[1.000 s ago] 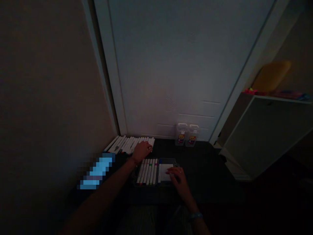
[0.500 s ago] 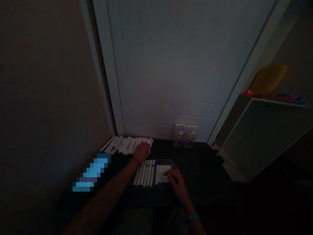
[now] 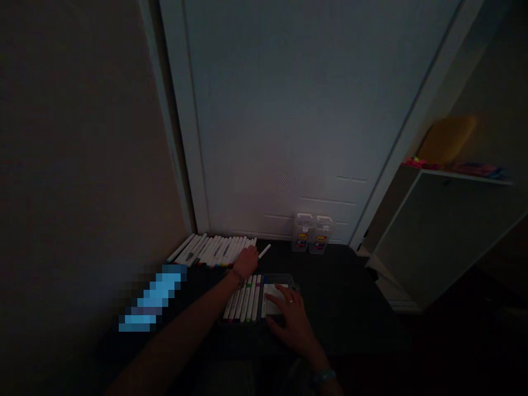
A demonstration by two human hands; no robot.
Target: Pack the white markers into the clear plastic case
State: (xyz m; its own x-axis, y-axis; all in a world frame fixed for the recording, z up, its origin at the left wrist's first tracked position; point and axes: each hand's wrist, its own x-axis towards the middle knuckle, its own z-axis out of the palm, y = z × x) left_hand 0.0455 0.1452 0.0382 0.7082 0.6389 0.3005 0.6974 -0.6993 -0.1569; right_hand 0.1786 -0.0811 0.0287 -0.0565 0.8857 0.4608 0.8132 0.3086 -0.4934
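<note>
My left hand (image 3: 247,260) is closed on a white marker (image 3: 265,252), whose end sticks out to the right. It is at the right end of a row of white markers (image 3: 214,248) lying on the dark table. My right hand (image 3: 292,318) has its fingers spread over the right part of a clear plastic case (image 3: 277,278). Several white markers with coloured bands (image 3: 241,307) lie side by side in the case's left part. Under my right fingers is a white card or paper (image 3: 281,289), partly hidden.
Two clear containers with labels (image 3: 302,240) stand at the back of the table (image 3: 342,297), against a white door. A blurred-out bright screen (image 3: 153,300) lies at the left. To the right is a cabinet (image 3: 449,220) with a yellow object (image 3: 447,140) on top.
My left hand has drawn a marker out to the right of the row. My right hand has shifted left over the case, its fingers spread wider.
</note>
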